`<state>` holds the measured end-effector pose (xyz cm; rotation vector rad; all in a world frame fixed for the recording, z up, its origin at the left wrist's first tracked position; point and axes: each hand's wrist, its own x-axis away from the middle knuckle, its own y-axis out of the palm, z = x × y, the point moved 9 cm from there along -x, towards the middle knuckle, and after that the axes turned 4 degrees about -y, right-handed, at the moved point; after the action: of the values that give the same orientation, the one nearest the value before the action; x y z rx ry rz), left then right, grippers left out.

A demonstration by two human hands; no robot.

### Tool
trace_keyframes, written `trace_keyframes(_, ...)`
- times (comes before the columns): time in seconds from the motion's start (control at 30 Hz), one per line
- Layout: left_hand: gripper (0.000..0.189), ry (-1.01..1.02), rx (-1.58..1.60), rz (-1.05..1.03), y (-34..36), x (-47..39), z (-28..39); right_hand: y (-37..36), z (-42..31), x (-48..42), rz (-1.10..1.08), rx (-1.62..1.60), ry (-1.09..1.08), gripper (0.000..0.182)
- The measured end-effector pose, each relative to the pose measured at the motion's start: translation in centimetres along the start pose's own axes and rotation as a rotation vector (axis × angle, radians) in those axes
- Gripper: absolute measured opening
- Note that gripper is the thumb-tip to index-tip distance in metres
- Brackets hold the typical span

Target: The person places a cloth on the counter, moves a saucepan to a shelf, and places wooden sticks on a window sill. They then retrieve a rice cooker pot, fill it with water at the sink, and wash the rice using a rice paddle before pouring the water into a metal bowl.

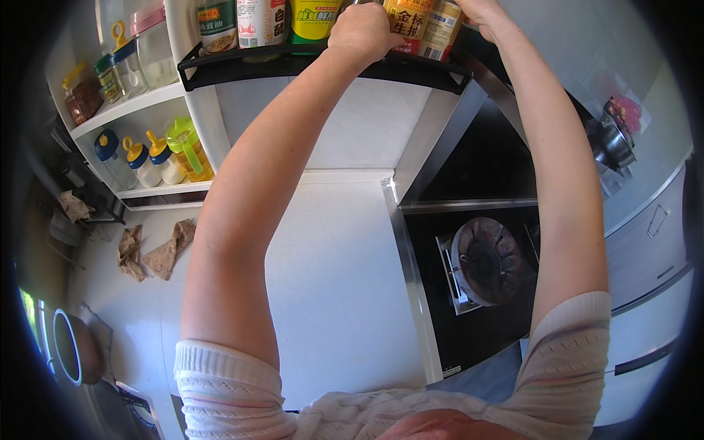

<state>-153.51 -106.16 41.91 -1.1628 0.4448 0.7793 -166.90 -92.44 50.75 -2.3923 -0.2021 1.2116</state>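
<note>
A black wall rack holds a row of condiment bottles at the top of the view. My left hand is curled over the rack, between a yellow-and-green bottle and a soy sauce bottle with a yellow-and-red label. Its fingertips are hidden, and I cannot tell what it grips. At the rack's right end my right hand reaches up beside a beige-labelled bottle. Its fingers run out at the top edge, so their hold cannot be told. Further left stand a white-and-red-labelled bottle and a green-labelled bottle.
White shelves on the left carry jars, seasoning pots and a green-lidded oil jug. Below my arms lies a white countertop, with a black gas hob to its right. Brown cloths and a round basin are at the left.
</note>
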Motion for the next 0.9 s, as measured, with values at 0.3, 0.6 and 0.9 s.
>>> trace_keyframes(0.3, 0.034, -0.027, 0.014, -0.021, 0.3, 0.2, 0.1, -0.3, -0.7, 0.1, -0.188, -0.103, 0.123, 0.039)
trace_keyframes(0.6, 0.034, -0.06, 0.047, 0.017, 0.0, 0.7, 0.2, -1.7, -0.9, 1.0, 0.041, 0.069, 0.057, 0.044)
trace_keyframes(0.9, 0.028, -0.06, 0.074, 0.011, -0.1, 0.6, 0.3, 0.4, -7.3, 2.1, 0.102, 0.207, -0.229, 0.055)
